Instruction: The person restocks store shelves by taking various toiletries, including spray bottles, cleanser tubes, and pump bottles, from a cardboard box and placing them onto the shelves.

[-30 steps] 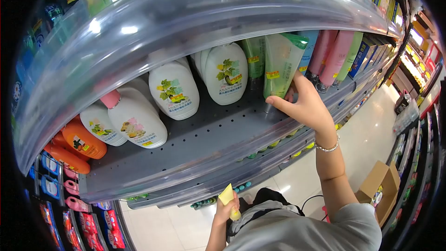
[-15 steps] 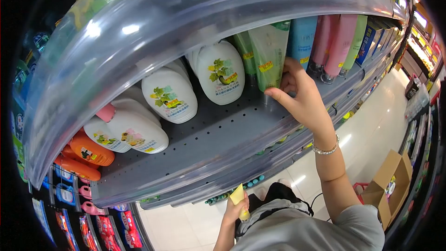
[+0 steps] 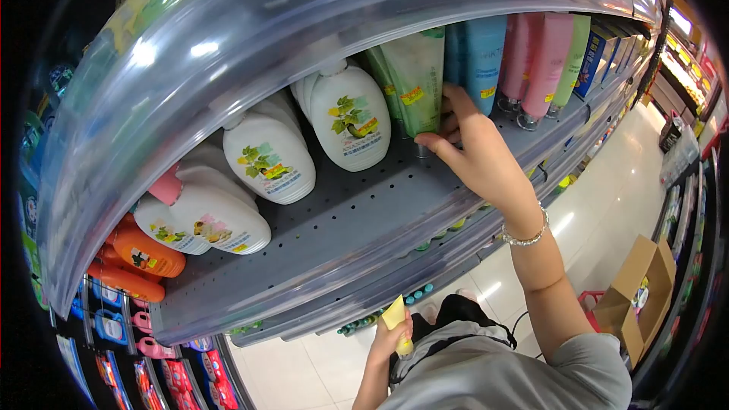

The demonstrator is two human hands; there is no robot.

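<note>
My right hand (image 3: pixel 474 144) grips a translucent green squeeze tube (image 3: pixel 419 80) near its lower end, with the thumb in front and the fingers at its right side. The tube stands cap down on the shelf, with a yellow price sticker on its front. Another green tube (image 3: pixel 385 80) is partly hidden behind it. To the left is a white pump bottle (image 3: pixel 351 121) with a leaf print; to the right, a blue tube (image 3: pixel 486 61). Low in view, near my body, my left hand (image 3: pixel 395 340) is closed around a yellow tube (image 3: pixel 394 313).
A grey perforated shelf (image 3: pixel 342 216) has a clear plastic front lip. More white bottles (image 3: pixel 269 159) and orange bottles (image 3: pixel 148 250) stand to the left, pink tubes (image 3: pixel 548 68) to the right. A cardboard box (image 3: pixel 630 288) is in the aisle at lower right.
My right hand and the green tube have shifted left, closer to the white bottle and the other green tube. More of the blue tubes shows. My left hand still holds the yellow tube.
</note>
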